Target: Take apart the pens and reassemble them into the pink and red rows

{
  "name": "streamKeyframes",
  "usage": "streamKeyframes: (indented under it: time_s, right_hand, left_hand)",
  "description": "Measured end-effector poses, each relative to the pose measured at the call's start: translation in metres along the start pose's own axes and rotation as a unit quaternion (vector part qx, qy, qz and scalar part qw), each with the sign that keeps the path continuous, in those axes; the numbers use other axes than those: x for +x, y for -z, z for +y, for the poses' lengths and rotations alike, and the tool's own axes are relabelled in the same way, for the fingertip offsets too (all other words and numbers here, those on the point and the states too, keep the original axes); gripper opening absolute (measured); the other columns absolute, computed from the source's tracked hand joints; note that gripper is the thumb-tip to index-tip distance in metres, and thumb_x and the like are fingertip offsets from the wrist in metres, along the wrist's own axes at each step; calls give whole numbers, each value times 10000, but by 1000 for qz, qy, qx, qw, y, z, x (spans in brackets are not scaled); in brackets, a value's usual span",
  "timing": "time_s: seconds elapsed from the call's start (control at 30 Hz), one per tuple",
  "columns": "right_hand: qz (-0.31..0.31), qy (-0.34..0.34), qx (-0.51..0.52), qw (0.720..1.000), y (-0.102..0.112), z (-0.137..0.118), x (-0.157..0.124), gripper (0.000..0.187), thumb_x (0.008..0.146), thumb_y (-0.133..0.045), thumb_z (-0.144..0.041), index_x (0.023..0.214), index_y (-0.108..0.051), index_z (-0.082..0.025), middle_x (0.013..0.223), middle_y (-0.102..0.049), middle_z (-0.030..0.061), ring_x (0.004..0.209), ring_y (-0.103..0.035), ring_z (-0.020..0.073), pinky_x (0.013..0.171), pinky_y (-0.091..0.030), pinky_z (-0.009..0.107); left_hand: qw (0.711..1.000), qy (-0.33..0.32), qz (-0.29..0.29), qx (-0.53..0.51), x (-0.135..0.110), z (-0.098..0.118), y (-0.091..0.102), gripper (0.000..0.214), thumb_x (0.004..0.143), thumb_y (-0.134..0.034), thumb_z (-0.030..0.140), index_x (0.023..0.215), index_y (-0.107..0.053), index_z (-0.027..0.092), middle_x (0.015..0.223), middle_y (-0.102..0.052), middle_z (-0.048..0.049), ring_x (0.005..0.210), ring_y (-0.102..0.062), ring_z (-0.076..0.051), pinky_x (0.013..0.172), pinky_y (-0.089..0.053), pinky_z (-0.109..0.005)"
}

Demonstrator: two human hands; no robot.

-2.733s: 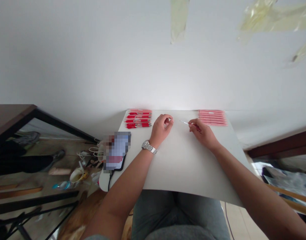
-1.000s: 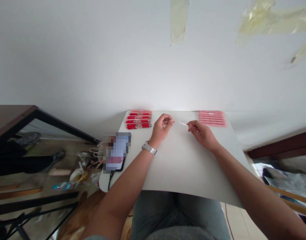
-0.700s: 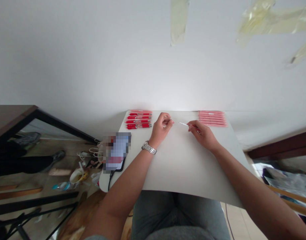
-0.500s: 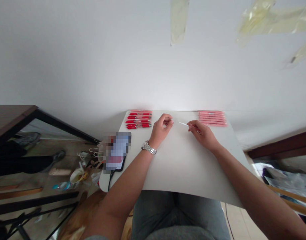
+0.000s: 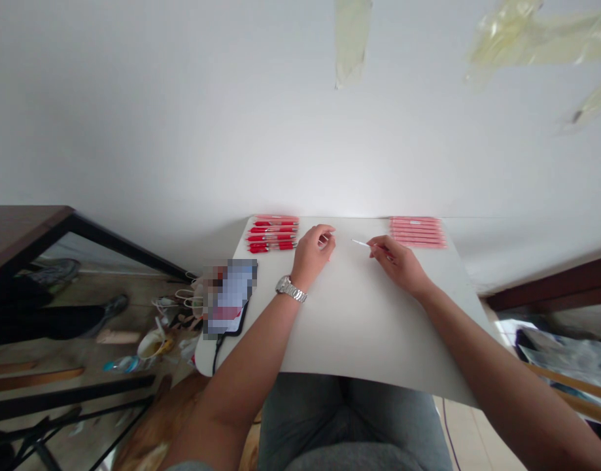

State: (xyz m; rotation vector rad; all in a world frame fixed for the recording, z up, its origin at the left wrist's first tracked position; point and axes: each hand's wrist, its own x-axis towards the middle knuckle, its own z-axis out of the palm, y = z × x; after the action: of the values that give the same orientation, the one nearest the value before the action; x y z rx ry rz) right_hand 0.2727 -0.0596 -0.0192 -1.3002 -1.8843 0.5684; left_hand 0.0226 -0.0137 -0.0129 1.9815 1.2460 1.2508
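Head view: the person's right hand point(image 5: 393, 263) sits at the centre right of the frame, its thumb and fingers closed in a pinch on a thin white rod point(image 5: 361, 243). The rod's free tip points toward the left of the frame, out over a white board point(image 5: 359, 327) that covers the tabletop. The left hand point(image 5: 311, 252) is just left of centre, apart from the rod, with its fingers curled toward the thumb. A tiny pale tip shows at those fingers point(image 5: 327, 237), too small to tell whether the hand grips anything. A steel wristwatch point(image 5: 290, 288) circles the left wrist.

Along the far edge of the board, upper left of the hands, lies a neat row of red pens point(image 5: 273, 234). Upper right of the right hand lies a row of pink sticks point(image 5: 418, 232), close beside that hand. A smartphone point(image 5: 229, 297) with a blurred screen sits at the board's left edge, a black cable point(image 5: 216, 350) running down from it. Below the board are the person's grey trousers point(image 5: 349, 412). At lower left, a mug point(image 5: 150, 345) stands on the floor among clutter. Yellowish tape strips point(image 5: 352, 39) mark the white wall at the top.
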Motion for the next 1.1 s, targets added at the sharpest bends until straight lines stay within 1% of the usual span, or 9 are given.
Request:
streamKeyframes:
  time_s: [0.17,0.37,0.67,1.1]
  right_hand:
    - [1,-2,-4,1000,1,-1,0,259,1050,-488,-445,1141,-627,-246,908,-752,55,805,-683,207,755,-509,325]
    - [5,1,-3,1000,0,2,0,270,1046,-490,-459,1142,-632,-251,908,-755,54,816,-692,210,766,-518,325]
    - [3,1,1,1000,0,1,0,271,1047,-487,-459,1145,-631,-251,909,-749,57,824,-690,214,772,-528,328]
    - [2,2,-3,1000,0,2,0,255,1044,-490,-443,1141,-626,-250,913,-750,56,825,-688,210,768,-529,331]
  left_hand:
    - [995,4,11,104,0,-3,5,150,917,-654,181,1056,-689,224,1017,-671,-53,843,-638,-177,791,-521,-328]
    - [983,-2,9,185,-2,-11,6,63,909,-686,219,971,-699,221,994,-638,-74,907,-624,-224,865,-508,-383]
    - [980,-16,2,199,-3,-15,5,41,920,-689,255,947,-699,226,948,-630,-73,880,-617,-227,852,-494,-389]
    - [978,-16,0,206,-3,-16,5,71,894,-696,219,963,-710,230,952,-636,-71,903,-620,-233,878,-498,-393]
